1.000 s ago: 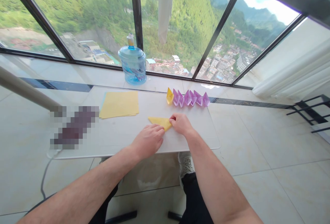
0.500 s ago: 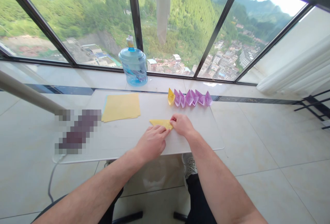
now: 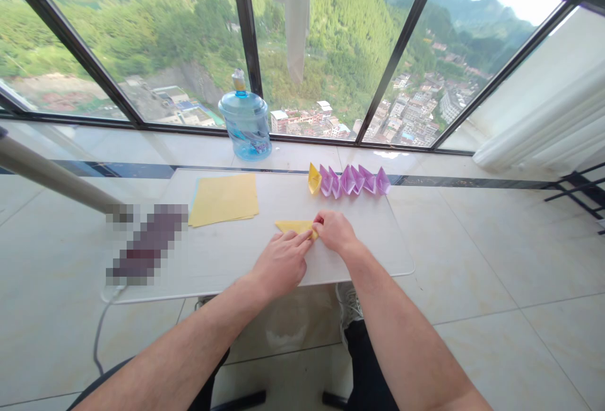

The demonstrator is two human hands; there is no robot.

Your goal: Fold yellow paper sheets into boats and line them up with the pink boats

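A folded piece of yellow paper [image 3: 290, 226] lies on the white table, its long pointed end towards the left. My left hand [image 3: 282, 263] rests on it from the front, fingers stretched out and pressing it flat. At the paper's right end, my right hand [image 3: 334, 232] pinches the edge between thumb and curled fingers. The two hands almost meet there and cover that end of the paper. Behind them stand a yellow folded paper piece [image 3: 314, 180] and a row of several purple folded paper pieces [image 3: 348, 180].
A stack of yellow paper sheets [image 3: 225, 198] lies at the left on the white table [image 3: 212, 253]. Farther left is a pixelated dark object [image 3: 150, 244] with a grey cable [image 3: 98, 335]. Behind the table, a blue water jug [image 3: 246, 122] stands by the window.
The view has shifted slightly. My left fingers have moved a little on the folded yellow paper; my right hand keeps its pinch at the right end.
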